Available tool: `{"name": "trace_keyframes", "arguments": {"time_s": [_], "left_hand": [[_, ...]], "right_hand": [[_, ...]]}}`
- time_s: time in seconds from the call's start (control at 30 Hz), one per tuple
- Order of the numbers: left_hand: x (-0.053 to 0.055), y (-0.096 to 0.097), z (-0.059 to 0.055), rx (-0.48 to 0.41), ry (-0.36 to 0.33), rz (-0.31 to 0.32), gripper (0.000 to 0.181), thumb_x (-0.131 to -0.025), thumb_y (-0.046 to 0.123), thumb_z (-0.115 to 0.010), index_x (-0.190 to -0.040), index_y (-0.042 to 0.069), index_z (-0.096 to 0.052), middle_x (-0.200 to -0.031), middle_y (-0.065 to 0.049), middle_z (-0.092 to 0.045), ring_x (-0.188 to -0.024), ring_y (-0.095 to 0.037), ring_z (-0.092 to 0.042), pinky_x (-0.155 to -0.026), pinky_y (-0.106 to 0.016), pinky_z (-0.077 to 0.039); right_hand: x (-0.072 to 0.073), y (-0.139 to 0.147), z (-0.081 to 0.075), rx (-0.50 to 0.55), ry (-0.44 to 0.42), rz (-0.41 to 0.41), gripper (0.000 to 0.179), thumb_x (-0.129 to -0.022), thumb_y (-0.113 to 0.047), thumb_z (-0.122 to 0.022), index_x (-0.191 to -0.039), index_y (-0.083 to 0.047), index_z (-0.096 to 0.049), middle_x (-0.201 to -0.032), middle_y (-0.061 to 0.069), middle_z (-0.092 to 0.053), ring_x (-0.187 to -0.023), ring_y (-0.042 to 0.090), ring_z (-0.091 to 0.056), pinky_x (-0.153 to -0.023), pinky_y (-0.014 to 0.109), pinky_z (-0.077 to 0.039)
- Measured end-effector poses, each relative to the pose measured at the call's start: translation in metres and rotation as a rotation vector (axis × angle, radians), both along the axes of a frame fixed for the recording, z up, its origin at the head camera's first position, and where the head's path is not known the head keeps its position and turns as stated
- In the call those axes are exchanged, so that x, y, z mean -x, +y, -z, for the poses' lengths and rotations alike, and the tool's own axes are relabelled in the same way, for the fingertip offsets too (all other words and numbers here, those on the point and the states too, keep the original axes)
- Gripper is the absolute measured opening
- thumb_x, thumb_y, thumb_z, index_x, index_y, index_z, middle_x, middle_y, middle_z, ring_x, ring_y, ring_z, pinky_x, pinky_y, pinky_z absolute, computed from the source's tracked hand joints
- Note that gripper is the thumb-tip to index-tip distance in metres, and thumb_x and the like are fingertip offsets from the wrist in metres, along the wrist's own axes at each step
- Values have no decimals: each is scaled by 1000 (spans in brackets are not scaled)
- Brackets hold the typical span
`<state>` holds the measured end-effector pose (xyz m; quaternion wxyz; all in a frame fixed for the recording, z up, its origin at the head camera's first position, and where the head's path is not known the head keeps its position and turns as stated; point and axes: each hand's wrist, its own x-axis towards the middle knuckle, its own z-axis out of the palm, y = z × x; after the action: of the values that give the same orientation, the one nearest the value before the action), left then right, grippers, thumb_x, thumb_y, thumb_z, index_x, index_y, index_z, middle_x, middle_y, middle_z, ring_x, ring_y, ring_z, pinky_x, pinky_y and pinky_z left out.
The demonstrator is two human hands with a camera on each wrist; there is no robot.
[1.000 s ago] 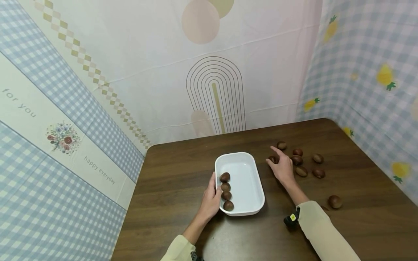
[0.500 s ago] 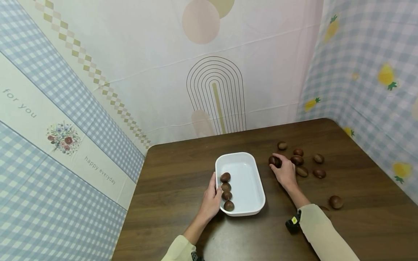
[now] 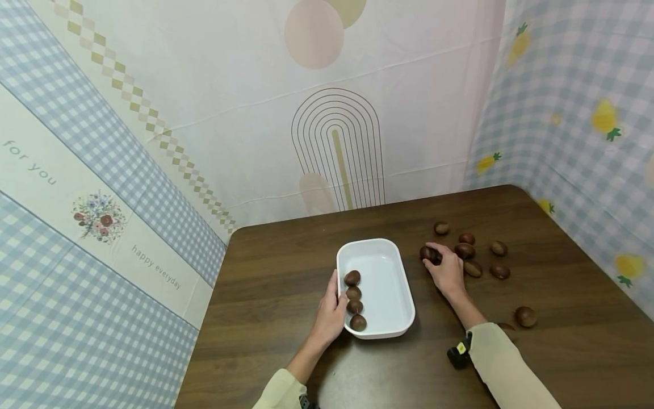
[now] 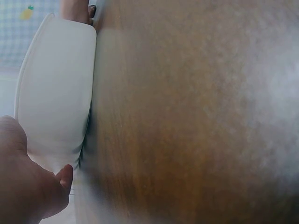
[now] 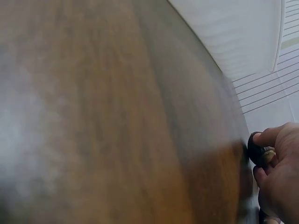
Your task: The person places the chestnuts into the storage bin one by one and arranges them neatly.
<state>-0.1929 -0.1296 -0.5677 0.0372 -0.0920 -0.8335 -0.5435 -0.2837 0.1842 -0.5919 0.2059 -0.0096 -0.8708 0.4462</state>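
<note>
A white rectangular dish (image 3: 383,284) stands on the brown table, with several chestnuts (image 3: 354,293) lined up along its left side. My left hand (image 3: 329,318) grips the dish's left wall, thumb over the rim and fingers along the outside; in the left wrist view the hand (image 4: 32,182) sits at the dish's end. To the right of the dish, my right hand (image 3: 447,271) pinches a dark brown chestnut (image 3: 428,254) between thumb and fingers, low at the tabletop. The right wrist view shows this chestnut (image 5: 256,151) partly covered by the fingers.
Several loose chestnuts (image 3: 465,251) lie just beyond and right of my right hand. Another chestnut (image 3: 525,317) lies nearer, with one more half hidden by the right sleeve (image 3: 503,358). Patterned cloth (image 3: 419,113) hangs behind the wooden table (image 3: 276,272).
My right hand has closed its spread thumb and fingers onto the dark chestnut. Since half a second ago it has barely moved. The left hand and dish have stayed in place.
</note>
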Motion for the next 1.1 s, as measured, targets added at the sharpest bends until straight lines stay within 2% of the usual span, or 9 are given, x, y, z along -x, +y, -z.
{"name": "trace_keyframes", "arguments": {"time_s": [0.33,0.57,0.73,0.93,1.0,1.1], "left_hand": [[0,0,-1,-10,-10,5,65,-109,5,-47,-170,8,-23,-164,-20,-43,-144,-33,-49,-118,-55,-37],[0,0,-1,-14,-14,4,65,-109,5,-46,-170,7,-24,-163,-21,-44,-144,-33,-49,-117,-55,-38],[-1,0,-1,-12,-10,3,65,-109,4,-47,-169,6,-23,-163,-22,-44,-143,-33,-50,-117,-55,-38],[-1,0,-1,-9,-12,4,65,-109,5,-47,-169,5,-23,-163,-22,-44,-143,-33,-50,-117,-54,-37],[-1,0,-2,-9,-11,5,65,-109,5,-47,-169,4,-23,-163,-22,-44,-143,-33,-50,-117,-54,-38],[-1,0,-1,-9,-10,6,65,-109,4,-47,-169,5,-23,-163,-22,-44,-143,-34,-50,-117,-55,-38]], "right_hand": [[-11,0,-5,3,-19,-32,41,-90,4,-78,-130,3,-71,-127,30,-70,-118,49,-64,-109,63,-40],[-18,4,-4,14,-61,-50,42,-91,1,-77,-133,2,-70,-128,31,-69,-118,48,-67,-103,62,-48],[-22,6,-1,20,-40,-61,41,-90,1,-78,-130,2,-72,-128,30,-70,-116,47,-68,-99,59,-53],[-27,7,-5,50,-24,-92,41,-89,2,-80,-130,1,-73,-130,28,-70,-117,44,-69,-97,56,-54],[-28,6,-7,61,-28,-107,41,-90,2,-80,-130,0,-73,-131,26,-70,-118,43,-69,-97,51,-55],[-30,6,-11,83,-27,-131,41,-91,0,-80,-131,-1,-73,-131,25,-71,-119,42,-69,-94,28,-56]]}}
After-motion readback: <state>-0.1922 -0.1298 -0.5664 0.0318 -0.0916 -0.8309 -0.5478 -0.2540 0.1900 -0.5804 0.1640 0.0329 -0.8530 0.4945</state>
